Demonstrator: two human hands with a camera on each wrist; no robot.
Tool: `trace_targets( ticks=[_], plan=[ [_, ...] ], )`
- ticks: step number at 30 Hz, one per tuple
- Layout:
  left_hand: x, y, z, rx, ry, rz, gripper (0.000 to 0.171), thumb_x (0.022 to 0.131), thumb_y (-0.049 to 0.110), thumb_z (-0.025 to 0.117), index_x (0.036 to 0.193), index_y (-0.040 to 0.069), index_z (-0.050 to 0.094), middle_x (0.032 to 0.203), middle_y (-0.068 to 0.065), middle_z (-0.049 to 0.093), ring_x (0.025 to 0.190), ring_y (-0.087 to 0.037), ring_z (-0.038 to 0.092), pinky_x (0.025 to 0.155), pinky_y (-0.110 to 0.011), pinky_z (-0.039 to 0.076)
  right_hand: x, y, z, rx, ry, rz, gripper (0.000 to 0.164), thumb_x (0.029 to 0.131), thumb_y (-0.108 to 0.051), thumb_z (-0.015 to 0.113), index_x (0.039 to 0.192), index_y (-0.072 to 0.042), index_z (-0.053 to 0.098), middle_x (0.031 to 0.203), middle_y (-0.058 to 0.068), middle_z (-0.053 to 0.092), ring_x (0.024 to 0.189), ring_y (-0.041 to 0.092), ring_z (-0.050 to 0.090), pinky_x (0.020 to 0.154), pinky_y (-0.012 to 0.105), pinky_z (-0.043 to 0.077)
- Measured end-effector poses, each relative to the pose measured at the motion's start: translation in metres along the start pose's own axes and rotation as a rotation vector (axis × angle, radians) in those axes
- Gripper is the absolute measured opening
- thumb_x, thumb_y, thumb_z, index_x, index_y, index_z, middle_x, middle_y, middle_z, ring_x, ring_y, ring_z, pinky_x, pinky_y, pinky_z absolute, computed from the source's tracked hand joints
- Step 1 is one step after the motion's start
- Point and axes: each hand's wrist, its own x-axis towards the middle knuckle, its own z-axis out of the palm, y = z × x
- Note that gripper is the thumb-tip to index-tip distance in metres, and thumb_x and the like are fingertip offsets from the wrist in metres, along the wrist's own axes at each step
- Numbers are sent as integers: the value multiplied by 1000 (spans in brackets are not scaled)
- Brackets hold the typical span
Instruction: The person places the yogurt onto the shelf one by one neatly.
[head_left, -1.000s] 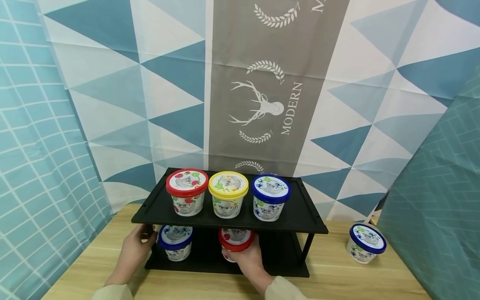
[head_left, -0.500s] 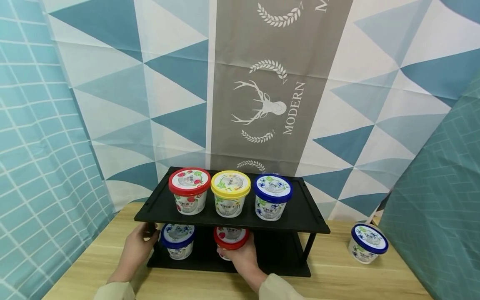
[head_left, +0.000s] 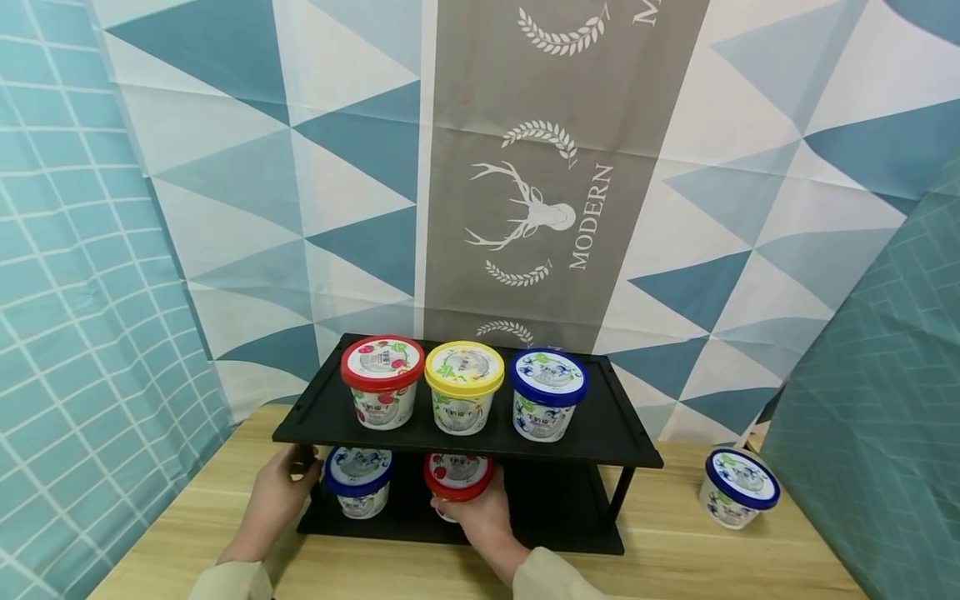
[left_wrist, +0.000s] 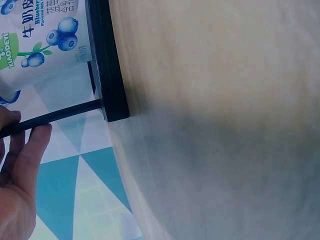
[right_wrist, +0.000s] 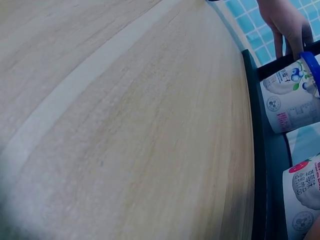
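In the head view, a two-tier black shelf (head_left: 611, 425) stands on the wooden table. My left hand (head_left: 272, 493) pinches its left front post (left_wrist: 65, 114) between thumb and fingers. Just right of that hand, a blue-lidded blueberry tub (head_left: 360, 471) is upright on the lower tier. My right hand (head_left: 483, 510) reaches under the upper tier and grips a red-lidded strawberry tub (head_left: 457, 477) from its right side. A gap separates the two lower tubs. The right wrist view catches only part of the strawberry tub (right_wrist: 302, 200), at the right edge.
On the upper tier, a red-lidded tub (head_left: 381, 379), a yellow-lidded tub (head_left: 463, 387) and a blue-lidded tub (head_left: 547, 392) stand in a row. Another blue-lidded tub (head_left: 738, 487) is on the table (head_left: 675, 550) to the right. Patterned cloth (head_left: 352, 167) hangs behind.
My right hand has shifted the red-lidded strawberry tub left along the lower tier, closer to the blue-lidded one. The left hand keeps its place on the post. The head view has turned slightly.
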Motion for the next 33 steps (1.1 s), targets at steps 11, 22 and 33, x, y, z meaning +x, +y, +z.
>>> trace_targets(
  ticks=[11,22,33],
  plan=[
    [0,-1,0,-13,-27,-22,15,82,6,58,97,5,53,92,-12,58,81,-26,60,64,-33,52,-1,3,4,26,-5,4,94,49,-38,84,124,-10,33,116,7,49,104,21,52,90,40,47],
    [-1,1,0,-17,-29,-30,15,82,7,57,96,5,53,93,-13,58,82,-27,61,64,-33,52,-2,4,9,3,-7,20,92,50,-37,84,123,-10,34,116,7,48,105,22,51,90,43,47],
    [-1,4,-2,-13,-20,-16,16,83,6,58,98,6,53,91,-11,58,82,-26,60,67,-36,52,1,3,10,28,-9,14,94,50,-37,84,124,-10,32,116,6,50,105,21,51,90,40,47]
  ],
)
